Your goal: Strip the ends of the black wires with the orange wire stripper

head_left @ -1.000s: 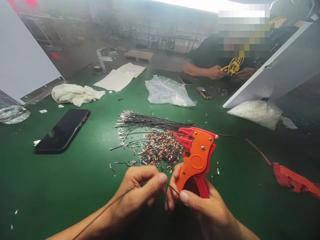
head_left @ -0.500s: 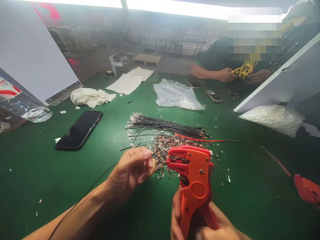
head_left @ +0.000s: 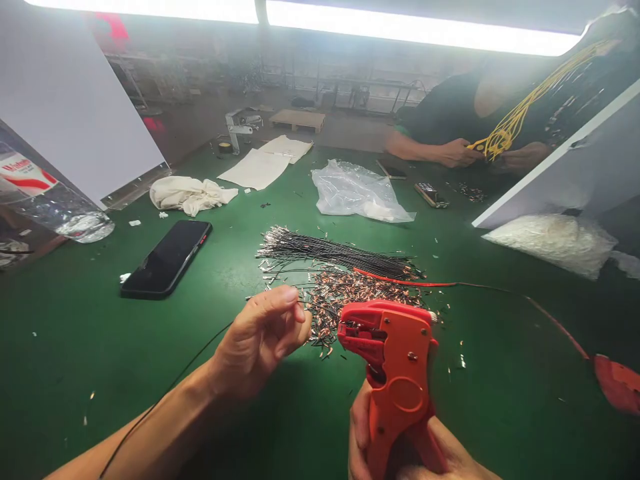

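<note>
Between thumb and fingers, my left hand (head_left: 263, 333) pinches a thin black wire (head_left: 167, 389), whose long tail runs back along my forearm. My right hand (head_left: 363, 427) is wrapped round the handles of a red and orange wire stripper (head_left: 400, 373). The stripper's jaws point left, toward my left hand, with a small gap between them and my fingers. Just beyond both hands lies a heap of copper-tipped wire scraps (head_left: 340, 293). Behind that heap is a bundle of black wires (head_left: 335, 252), laid side by side.
A black phone (head_left: 167, 259), a white cloth (head_left: 193, 195) and a plastic bottle (head_left: 55, 207) are on the left. A clear plastic bag (head_left: 357, 190) lies behind the bundle. A red wire (head_left: 405, 280) stretches right. Across the table a co-worker's hands (head_left: 460, 152) hold yellow wires.
The stripper has shifted slightly right and down, so its jaws are a little farther from my left hand. The whole view has moved slightly; the left hand keeps its pinch.
</note>
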The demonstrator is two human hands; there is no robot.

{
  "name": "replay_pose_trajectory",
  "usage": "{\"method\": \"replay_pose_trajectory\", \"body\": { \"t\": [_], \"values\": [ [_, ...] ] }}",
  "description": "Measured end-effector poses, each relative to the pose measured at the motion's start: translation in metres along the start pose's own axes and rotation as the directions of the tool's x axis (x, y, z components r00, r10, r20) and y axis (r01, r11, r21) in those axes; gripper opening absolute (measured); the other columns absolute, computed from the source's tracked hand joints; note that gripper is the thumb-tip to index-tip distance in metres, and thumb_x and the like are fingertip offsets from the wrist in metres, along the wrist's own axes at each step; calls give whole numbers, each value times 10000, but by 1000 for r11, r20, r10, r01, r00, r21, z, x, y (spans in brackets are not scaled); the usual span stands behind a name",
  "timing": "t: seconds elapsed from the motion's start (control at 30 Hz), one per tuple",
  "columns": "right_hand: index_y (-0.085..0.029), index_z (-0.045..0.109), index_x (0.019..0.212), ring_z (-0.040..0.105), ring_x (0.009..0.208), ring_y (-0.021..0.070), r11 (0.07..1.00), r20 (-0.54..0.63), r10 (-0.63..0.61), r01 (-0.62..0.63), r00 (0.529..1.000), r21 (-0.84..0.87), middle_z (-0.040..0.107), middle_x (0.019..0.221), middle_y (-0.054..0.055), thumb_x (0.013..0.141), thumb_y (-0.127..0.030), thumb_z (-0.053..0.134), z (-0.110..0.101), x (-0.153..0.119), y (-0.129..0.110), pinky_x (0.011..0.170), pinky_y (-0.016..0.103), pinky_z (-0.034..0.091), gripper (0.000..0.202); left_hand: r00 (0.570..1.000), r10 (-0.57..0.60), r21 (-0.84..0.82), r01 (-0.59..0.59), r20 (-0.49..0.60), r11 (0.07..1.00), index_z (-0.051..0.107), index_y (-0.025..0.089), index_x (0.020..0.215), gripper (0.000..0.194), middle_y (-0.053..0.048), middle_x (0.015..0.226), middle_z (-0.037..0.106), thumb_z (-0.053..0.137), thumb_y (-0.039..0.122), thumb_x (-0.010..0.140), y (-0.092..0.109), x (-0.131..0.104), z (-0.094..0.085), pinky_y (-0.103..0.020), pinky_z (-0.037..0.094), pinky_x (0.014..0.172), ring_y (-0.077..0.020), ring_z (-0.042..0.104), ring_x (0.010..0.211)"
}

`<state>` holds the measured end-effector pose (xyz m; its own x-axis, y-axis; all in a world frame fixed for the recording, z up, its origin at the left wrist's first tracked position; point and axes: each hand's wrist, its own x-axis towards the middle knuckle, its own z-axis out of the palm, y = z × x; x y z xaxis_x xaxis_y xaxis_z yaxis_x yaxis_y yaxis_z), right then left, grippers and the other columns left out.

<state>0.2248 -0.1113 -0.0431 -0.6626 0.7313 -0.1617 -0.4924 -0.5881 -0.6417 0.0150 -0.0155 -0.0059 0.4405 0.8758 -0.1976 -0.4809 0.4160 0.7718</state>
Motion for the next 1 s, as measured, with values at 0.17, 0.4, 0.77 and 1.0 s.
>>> {"method": "replay_pose_trajectory", "body": {
  "t": [0.17,0.4,0.77,1.0],
  "values": [
    [-170,602,961,616,743,182,1000,-35,27,-27,999,-12,683,814,65,723,-365,772,4,-1,0,732,320,464,352,1000,3,10,-3,17,1000,651,192,637,306,64,367,357,577,373,872,-3,0,2,-265,257,550,-97,314,447],
    [-174,623,958,608,729,177,1000,-151,7,-6,989,7,674,773,39,680,-209,689,11,-2,-6,731,316,473,287,999,-12,12,12,31,1000,666,192,668,288,70,360,367,592,380,874,-7,-1,5,-259,252,549,-89,317,439],
    [-161,602,950,585,716,154,999,-100,16,-21,995,-50,663,798,36,680,-101,606,13,-3,-10,714,303,455,276,999,-37,12,37,15,999,649,176,698,297,85,386,353,631,418,868,-16,-3,10,-252,208,511,-69,271,424],
    [-158,615,937,597,700,151,998,-129,-14,5,992,-68,670,791,41,684,-143,630,9,-6,1,645,257,420,254,1000,-23,24,23,-4,999,656,172,694,309,80,373,383,645,436,855,-17,0,12,-243,206,500,-62,286,409]
  ]
}}
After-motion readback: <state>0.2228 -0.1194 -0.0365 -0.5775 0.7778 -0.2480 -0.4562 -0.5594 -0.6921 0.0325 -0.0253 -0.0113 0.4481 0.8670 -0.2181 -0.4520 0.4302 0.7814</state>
